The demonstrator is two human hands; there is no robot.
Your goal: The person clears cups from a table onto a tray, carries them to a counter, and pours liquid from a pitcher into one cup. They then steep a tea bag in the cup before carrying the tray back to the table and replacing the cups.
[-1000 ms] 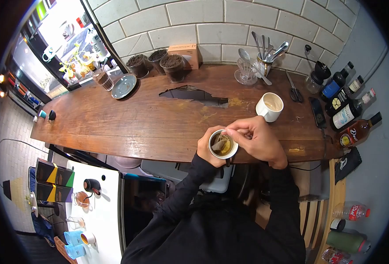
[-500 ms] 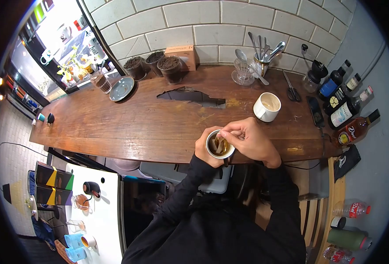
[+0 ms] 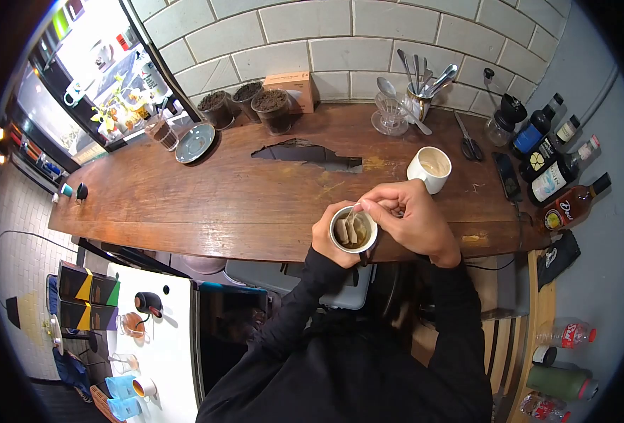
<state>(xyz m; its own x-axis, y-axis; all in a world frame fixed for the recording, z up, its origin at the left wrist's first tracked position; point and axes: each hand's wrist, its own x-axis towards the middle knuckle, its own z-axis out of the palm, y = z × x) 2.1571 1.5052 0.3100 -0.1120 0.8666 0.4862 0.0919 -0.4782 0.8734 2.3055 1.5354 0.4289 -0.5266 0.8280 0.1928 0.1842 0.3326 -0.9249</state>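
My left hand [image 3: 324,235] is wrapped round a white cup [image 3: 355,249] at the front edge of the wooden counter. Inside the cup, tea bags [image 3: 350,230] sit in a brownish liquid. Thumb and forefinger of my right hand [image 3: 416,220] pinch the tea bag strings right over the cup's rim. Beyond that hand, a second white mug [image 3: 429,171] with light brown residue inside stands on the counter [image 3: 255,204].
A jagged hole [image 3: 312,156] breaks the countertop. Behind are dark-filled cups [image 3: 274,116], a cardboard box [image 3: 294,92], a grey plate [image 3: 196,144] and a spoon holder [image 3: 417,106]. Scissors [image 3: 470,144], a phone [image 3: 507,176] and several bottles [image 3: 568,209] line the right side.
My right hand has shifted slightly right and toward the back, drawing on the strings. The tea bags now show more plainly in the cup. The left hand keeps its hold.
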